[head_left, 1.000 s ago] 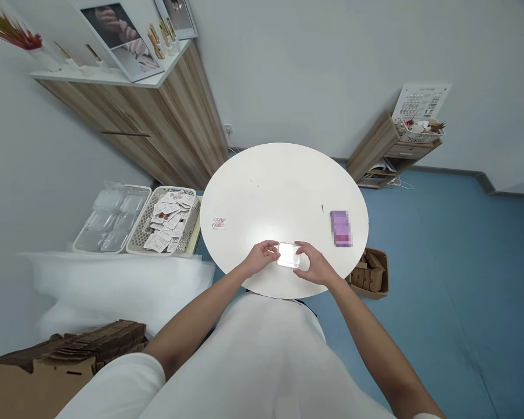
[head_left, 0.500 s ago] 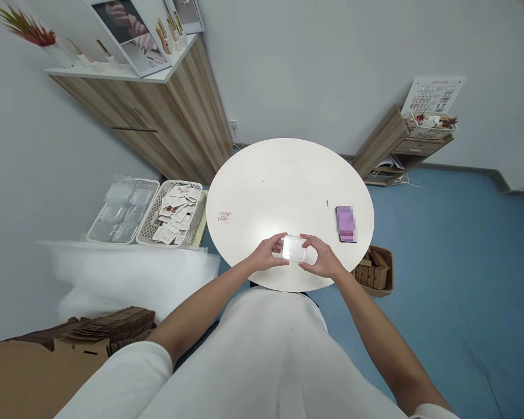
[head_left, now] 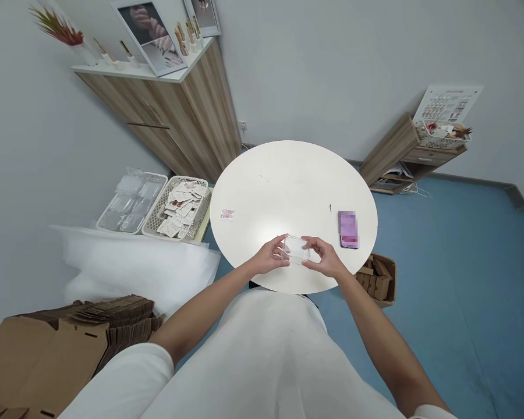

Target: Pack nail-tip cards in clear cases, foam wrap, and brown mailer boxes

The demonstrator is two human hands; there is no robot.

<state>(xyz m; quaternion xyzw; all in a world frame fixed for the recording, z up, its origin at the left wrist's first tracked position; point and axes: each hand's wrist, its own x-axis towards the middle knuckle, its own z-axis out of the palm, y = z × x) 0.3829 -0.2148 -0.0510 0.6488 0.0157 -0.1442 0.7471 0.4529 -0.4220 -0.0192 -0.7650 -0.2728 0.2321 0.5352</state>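
Note:
A small clear plastic box (head_left: 296,248) is held between my two hands, over the near part of the round white table (head_left: 288,174). My left hand (head_left: 271,255) grips its left side, thumb at the lower corner and fingers at the upper one. On the opposite side, my right hand (head_left: 325,256) pinches the box between thumb and fingers. I cannot make out anything inside it. A small card with pink nail pieces (head_left: 227,215) lies at the table's left. Toward the right lies a phone with a purple screen (head_left: 348,229).
Left of the table stand a white basket of cards (head_left: 147,226) and a tray of clear plastic boxes (head_left: 131,201). White sheets (head_left: 135,259) and stacked brown cardboard (head_left: 65,349) are nearer me. A carton of small brown boxes (head_left: 378,279) sits on the floor at right.
The camera view has shifted slightly, so the surroundings appear moved to the right. The clear box is tilted a little differently, with both hands still on it.

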